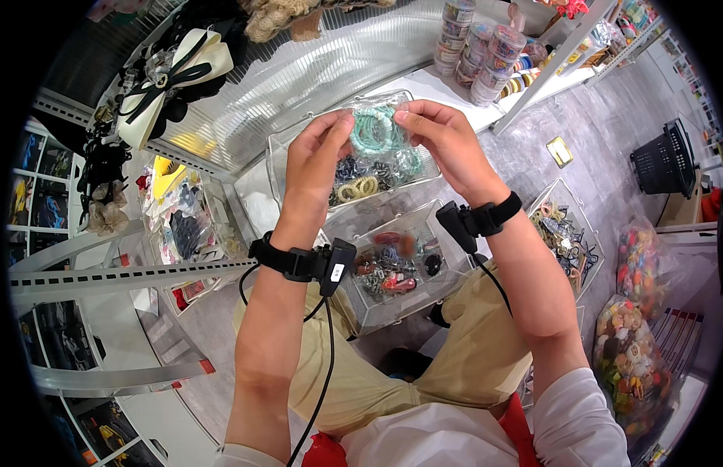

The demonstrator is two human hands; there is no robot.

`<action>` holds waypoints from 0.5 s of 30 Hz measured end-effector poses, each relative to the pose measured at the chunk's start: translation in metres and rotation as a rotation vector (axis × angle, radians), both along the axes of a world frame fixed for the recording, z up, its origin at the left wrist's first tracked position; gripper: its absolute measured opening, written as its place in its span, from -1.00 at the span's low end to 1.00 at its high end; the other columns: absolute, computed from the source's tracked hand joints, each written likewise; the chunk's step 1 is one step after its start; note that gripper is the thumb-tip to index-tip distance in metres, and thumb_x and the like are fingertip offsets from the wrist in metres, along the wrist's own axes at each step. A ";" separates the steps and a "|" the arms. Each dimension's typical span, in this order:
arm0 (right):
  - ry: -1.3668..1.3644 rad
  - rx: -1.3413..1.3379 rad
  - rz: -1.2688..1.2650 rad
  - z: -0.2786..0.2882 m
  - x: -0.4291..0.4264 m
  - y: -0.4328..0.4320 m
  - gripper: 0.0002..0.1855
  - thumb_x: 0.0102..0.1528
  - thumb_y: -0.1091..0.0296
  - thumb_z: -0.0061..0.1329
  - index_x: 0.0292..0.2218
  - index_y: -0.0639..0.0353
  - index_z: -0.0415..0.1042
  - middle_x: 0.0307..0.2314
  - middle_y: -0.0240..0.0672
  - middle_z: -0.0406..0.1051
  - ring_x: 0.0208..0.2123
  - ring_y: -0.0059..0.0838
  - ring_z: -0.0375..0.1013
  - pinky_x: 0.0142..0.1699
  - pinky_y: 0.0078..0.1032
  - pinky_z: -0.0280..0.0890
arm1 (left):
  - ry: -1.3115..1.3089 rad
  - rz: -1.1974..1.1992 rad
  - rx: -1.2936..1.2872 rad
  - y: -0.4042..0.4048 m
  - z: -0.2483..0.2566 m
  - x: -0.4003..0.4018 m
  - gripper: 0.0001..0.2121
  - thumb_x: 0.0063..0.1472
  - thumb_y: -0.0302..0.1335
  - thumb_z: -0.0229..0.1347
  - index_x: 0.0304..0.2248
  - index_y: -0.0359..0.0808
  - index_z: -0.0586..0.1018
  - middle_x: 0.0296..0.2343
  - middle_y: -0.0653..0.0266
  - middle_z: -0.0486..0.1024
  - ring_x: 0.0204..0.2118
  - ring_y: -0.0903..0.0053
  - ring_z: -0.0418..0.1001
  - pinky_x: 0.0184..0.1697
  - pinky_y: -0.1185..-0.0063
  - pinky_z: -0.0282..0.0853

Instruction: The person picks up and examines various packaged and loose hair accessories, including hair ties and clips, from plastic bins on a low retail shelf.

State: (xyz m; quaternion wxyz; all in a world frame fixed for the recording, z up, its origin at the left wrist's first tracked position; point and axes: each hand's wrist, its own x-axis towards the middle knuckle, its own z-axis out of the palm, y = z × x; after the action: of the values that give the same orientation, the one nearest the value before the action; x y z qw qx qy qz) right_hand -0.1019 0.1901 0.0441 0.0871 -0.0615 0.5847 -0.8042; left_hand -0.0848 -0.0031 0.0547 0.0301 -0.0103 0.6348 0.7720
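Between both hands, a clear plastic bag of mint-green hair ties (373, 129) is held up over a wire mesh basket (278, 169). My left hand (319, 146) pinches the bag's left edge between thumb and fingers. At its right upper corner my right hand (440, 133) grips the plastic in the same way. Inside the basket below lie cream coiled hair ties (358, 188), dark ones, and another bag of mint-green ties (408, 162). Nearer to me stands a second mesh basket (367, 315) with hair clips (390, 280) in it.
To the right is a mesh basket of claw clips (563, 239). Clear tubs (484, 58) stand stacked on the white shelf. A cream bow (174, 87) hangs at upper left. Metal shelf rails (133, 275) jut in from the left. Bags of soft toys (630, 368) and a black shopping basket (665, 157) are at right.
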 end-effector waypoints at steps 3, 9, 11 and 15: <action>0.013 -0.015 0.001 -0.001 -0.001 0.000 -0.84 0.09 0.33 0.05 -0.32 0.23 0.51 -0.47 -0.56 0.41 -0.45 -0.75 0.23 -0.29 -0.72 0.15 | 0.001 0.002 -0.030 -0.002 -0.001 0.000 -0.66 0.21 -0.31 0.11 -0.12 -0.40 0.52 -0.29 0.36 0.50 -0.27 0.70 0.39 -0.15 0.67 0.30; 0.006 -0.028 -0.007 0.000 -0.001 0.000 -0.84 0.10 0.32 0.04 -0.32 0.21 0.52 -0.48 -0.57 0.40 -0.46 -0.76 0.22 -0.29 -0.72 0.14 | 0.013 0.003 -0.063 -0.003 0.000 0.001 -0.66 0.18 -0.33 0.14 -0.14 -0.40 0.52 -0.34 0.36 0.50 -0.29 0.70 0.39 -0.17 0.68 0.29; 0.005 -0.031 -0.007 0.000 -0.001 0.000 -0.84 0.10 0.32 0.04 -0.32 0.21 0.52 -0.48 -0.57 0.40 -0.46 -0.76 0.22 -0.29 -0.72 0.14 | 0.003 0.004 -0.067 -0.003 0.000 0.001 -0.66 0.17 -0.33 0.16 -0.14 -0.40 0.52 -0.36 0.36 0.49 -0.31 0.70 0.38 -0.18 0.68 0.29; 0.007 -0.031 -0.005 0.000 -0.001 0.001 -0.84 0.10 0.32 0.04 -0.31 0.20 0.52 -0.48 -0.57 0.41 -0.46 -0.76 0.22 -0.29 -0.72 0.14 | -0.034 -0.018 -0.100 -0.002 0.003 0.002 -0.72 0.19 -0.34 0.11 -0.17 -0.35 0.51 -0.31 0.39 0.49 -0.24 0.70 0.38 -0.11 0.63 0.24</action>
State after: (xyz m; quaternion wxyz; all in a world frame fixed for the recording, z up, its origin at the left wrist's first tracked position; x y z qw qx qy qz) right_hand -0.1028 0.1908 0.0442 0.0821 -0.0641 0.5728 -0.8131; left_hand -0.0825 -0.0056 0.0575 0.0475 -0.0192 0.6722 0.7386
